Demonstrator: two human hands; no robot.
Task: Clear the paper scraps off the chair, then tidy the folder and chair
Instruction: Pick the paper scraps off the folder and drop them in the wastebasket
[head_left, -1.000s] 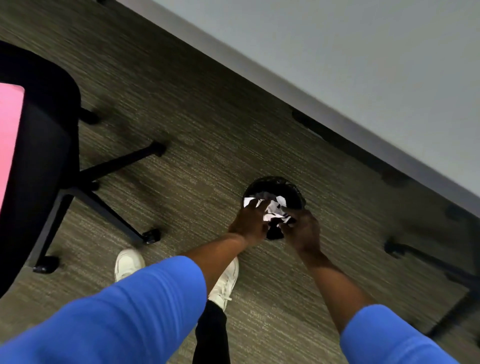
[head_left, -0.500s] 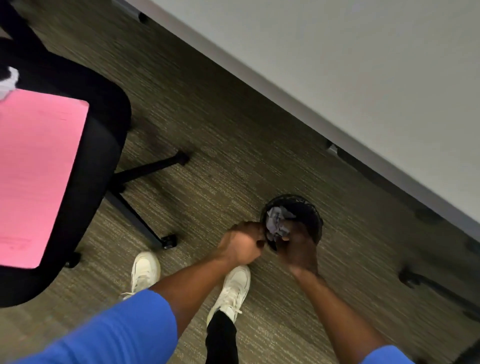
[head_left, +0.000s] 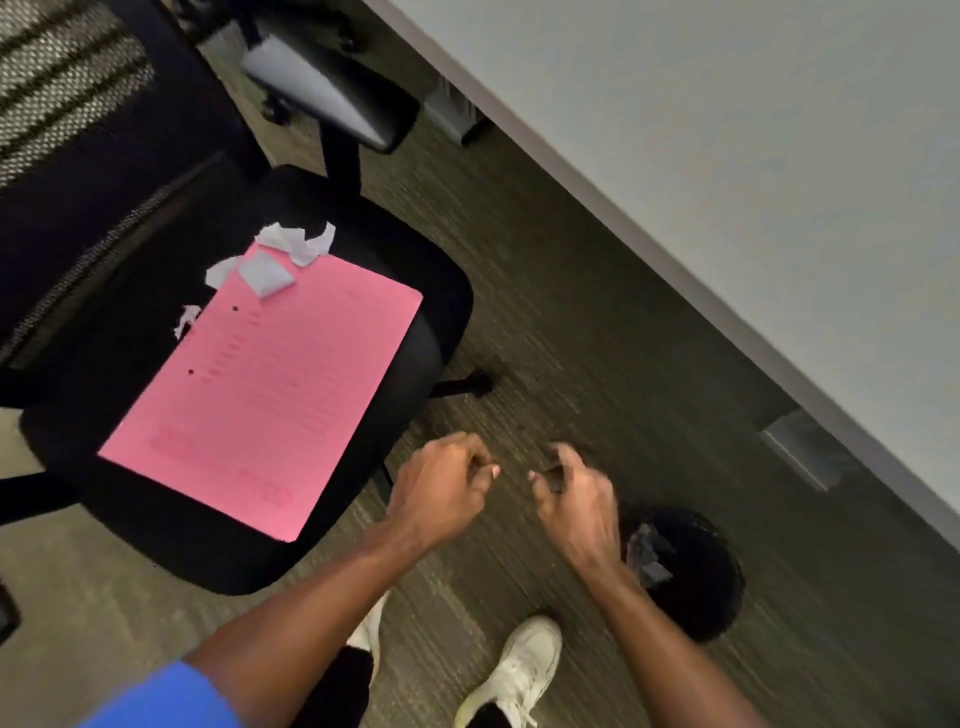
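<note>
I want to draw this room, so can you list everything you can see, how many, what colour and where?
chair: one, black, left.
folder: one, pink, flat on the chair seat.
paper scraps: several, white, at the folder's far corner and on the seat beside it.
bin: one, black, on the floor at right, with paper inside.
desk: one, pale grey, upper right.
carpet: grey-brown.
shoes: two, white, bottom.
left hand: curled, apparently empty.
right hand: curled, apparently empty.

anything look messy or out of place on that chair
Yes. Torn white paper scraps still litter the back of the chair seat, some lying on the far corner of the pink folder, one small piece beside its edge. The folder also sits skewed on the seat.
</note>
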